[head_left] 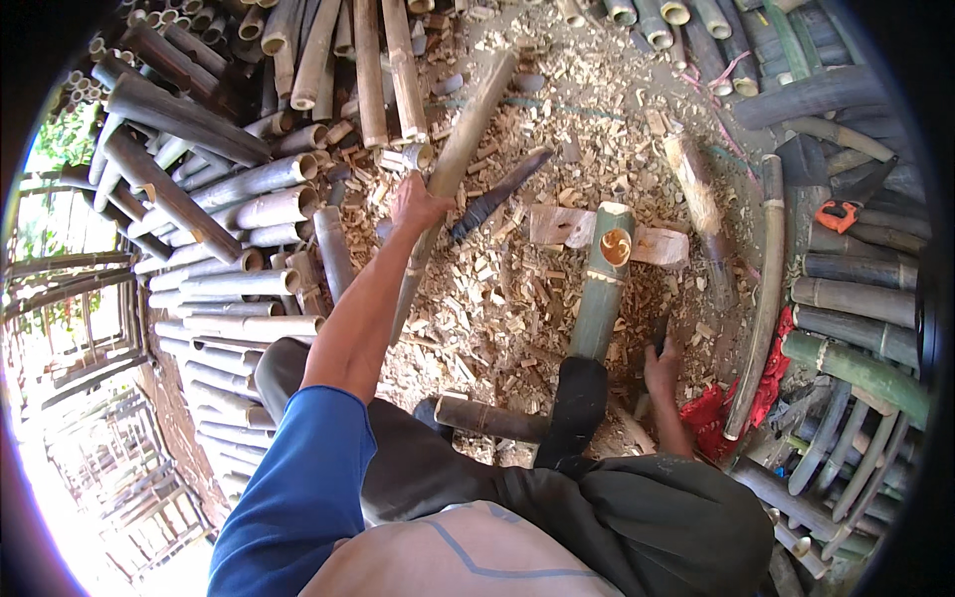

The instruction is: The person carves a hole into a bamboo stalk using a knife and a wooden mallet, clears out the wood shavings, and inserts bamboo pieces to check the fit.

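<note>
My left hand (420, 204) is closed around a long bamboo pole (468, 129), which slants from the far middle down toward my left knee. Low on the right, my right hand (665, 370) is closed on a narrow dark object (661, 333) whose kind I cannot make out. Between my hands lies a green bamboo length (599, 308) with a round hole cut in its upper side, showing pale curled fibre. Its far end rests across a flat wooden block (562, 227). My dark-covered foot (579, 398) presses on its near end.
Pale wood chips (497, 289) cover the ground. Stacked bamboo (269, 209) lines the left; more bamboo (856, 298) lies right. A dark curved blade-like piece (502, 194) lies ahead. An orange-handled saw (838, 214) and red cloth (708, 418) are at the right.
</note>
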Tool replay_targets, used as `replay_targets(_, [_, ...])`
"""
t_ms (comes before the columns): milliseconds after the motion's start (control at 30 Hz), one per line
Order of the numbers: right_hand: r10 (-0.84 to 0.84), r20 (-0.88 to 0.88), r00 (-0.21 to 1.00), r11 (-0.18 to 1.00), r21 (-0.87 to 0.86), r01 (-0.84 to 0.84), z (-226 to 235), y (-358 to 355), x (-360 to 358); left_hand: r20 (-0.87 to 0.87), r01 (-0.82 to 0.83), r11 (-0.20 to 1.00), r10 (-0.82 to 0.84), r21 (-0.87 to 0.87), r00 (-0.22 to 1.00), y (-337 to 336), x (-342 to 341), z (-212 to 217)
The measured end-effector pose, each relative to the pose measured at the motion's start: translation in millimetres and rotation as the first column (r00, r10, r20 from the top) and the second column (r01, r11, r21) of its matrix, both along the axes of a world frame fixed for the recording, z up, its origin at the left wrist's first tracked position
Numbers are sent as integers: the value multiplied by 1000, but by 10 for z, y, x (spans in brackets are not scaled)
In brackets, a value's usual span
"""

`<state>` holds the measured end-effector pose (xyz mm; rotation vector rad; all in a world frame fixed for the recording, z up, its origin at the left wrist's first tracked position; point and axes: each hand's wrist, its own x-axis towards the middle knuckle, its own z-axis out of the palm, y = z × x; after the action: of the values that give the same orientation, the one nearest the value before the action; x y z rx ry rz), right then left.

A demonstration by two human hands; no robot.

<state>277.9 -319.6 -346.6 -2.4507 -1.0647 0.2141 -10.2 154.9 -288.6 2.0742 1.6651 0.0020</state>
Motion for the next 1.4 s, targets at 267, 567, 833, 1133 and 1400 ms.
replay_targets(267, [-196, -244, 950, 975, -149, 163, 65, 91, -168, 767, 75, 909, 298, -409, 568, -260, 445, 1068])
replay_targets(567, [-246, -134, 960, 947, -245, 209, 47, 128, -214, 956, 495, 831, 139, -254, 259, -686, 1365, 2761])
replay_targets(833, [-288, -180, 941, 936, -259, 237, 37, 102, -158, 974, 594, 785, -228, 178, 10, -1099, 2177, 2589])
replay_targets(1133, [-242, -219, 945, 948, -259, 183, -81, 76, -82, 981, 802, 582, -195, 135, -23, -1522, 1979, 2625])
replay_targets(1400, [-248, -187, 951, 948, -247, 199, 54, 149, -153, 973, 825, 550, -230, 128, 3, -1633, 1915, 2694])
